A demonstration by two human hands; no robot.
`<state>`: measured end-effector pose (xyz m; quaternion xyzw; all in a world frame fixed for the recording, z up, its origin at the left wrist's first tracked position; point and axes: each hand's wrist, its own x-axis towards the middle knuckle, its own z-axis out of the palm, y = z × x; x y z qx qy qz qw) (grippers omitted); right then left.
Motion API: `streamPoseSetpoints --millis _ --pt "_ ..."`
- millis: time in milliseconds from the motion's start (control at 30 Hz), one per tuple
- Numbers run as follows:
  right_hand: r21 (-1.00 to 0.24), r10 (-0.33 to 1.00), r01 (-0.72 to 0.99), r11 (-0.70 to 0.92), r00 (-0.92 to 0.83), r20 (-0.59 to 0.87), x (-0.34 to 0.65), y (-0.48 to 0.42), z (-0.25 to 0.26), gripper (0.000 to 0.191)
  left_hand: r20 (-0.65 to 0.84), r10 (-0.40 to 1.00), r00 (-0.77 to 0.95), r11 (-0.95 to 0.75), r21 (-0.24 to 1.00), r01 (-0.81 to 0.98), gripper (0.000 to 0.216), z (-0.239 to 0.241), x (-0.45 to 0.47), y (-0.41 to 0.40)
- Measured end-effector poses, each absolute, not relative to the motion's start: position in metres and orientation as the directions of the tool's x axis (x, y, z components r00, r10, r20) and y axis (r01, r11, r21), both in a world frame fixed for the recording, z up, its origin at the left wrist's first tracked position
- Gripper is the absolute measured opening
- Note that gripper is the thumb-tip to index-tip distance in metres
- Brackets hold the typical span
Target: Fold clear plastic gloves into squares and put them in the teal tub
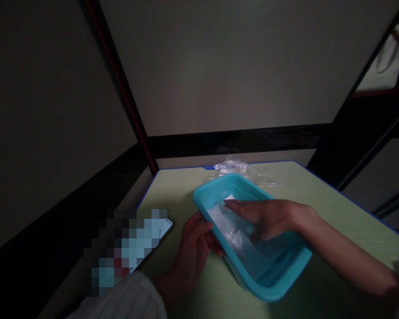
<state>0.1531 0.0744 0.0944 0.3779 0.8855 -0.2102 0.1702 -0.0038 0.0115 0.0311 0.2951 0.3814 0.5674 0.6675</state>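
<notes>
A turquoise plastic tub (286,277) sits on a pale green table (335,208), with clear plastic bags (234,232) lying inside it. My right hand (264,217) reaches into the tub, fingers stretched flat on the clear plastic. My left hand (194,246) curls against the tub's left outer wall, gripping its rim. A white knitted sleeve covers my left wrist.
Crumpled clear plastic (237,168) lies on the table behind the tub. A phone with a lit screen (133,248) rests at the table's left edge. Dark bed-frame bars and a pale wall stand close behind the table. The scene is dim.
</notes>
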Motion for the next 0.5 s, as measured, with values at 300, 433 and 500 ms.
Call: streamPoseSetpoints --millis 300,433,500 --pt "-0.241 0.573 0.671 0.701 -0.731 -0.369 0.1584 0.0783 0.0927 0.061 -0.173 0.983 0.057 0.176 0.831 -0.528 0.021 0.0313 -0.0036 0.0115" --pt "-0.191 0.581 0.664 0.723 -0.733 -0.354 0.157 0.0778 0.0946 0.046 -0.163 0.984 0.068 0.175 0.834 -0.524 0.021 0.0305 -0.0036 0.0114" --pt "-0.19 0.566 0.653 0.733 -0.741 -0.361 0.1568 0.0783 0.0942 0.044 -0.157 0.985 0.069 0.17 0.835 -0.523 0.021 0.0304 -0.0037 0.0114"
